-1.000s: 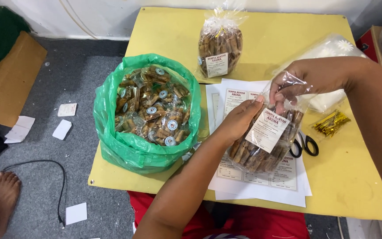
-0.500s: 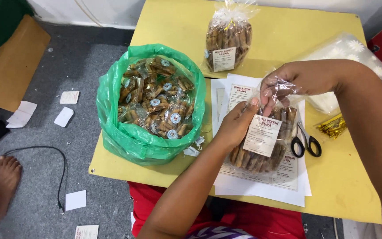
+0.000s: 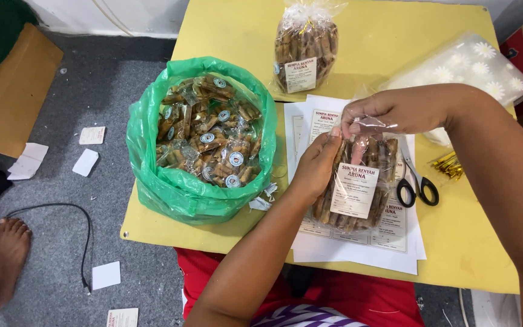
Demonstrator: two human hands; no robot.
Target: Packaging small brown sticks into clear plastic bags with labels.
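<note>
1. Your right hand point(image 3: 388, 112) pinches the gathered neck of the clear snack bag point(image 3: 353, 181); your left hand point(image 3: 319, 163) cups the bag's left side, fingers closed against it. Both are clamped on the same bag.
2. The bag stands on the label sheets point(image 3: 358, 242), near the middle of the yellow tabletop point(image 3: 455, 242), toward its front edge.
3. Handling, as I judge it: light, with thin, slippery film and brittle stick snacks inside. Hold at the twisted neck and support the side or base. Don't squeeze the body.
4. The scissors point(image 3: 416, 188) lie just right of the bag, almost touching; the gold twist ties point(image 3: 449, 166) sit farther right, near the right edge.
5. The green sack point(image 3: 152, 175) of small packs fills the front-left corner and overhangs the left edge.
6. A finished bag point(image 3: 304, 51) stands at the back edge; the flower-print bag stack point(image 3: 467, 63) is at the back-right.
7. Open room: the front-right corner and the back strip between the finished bag and the stack.
</note>
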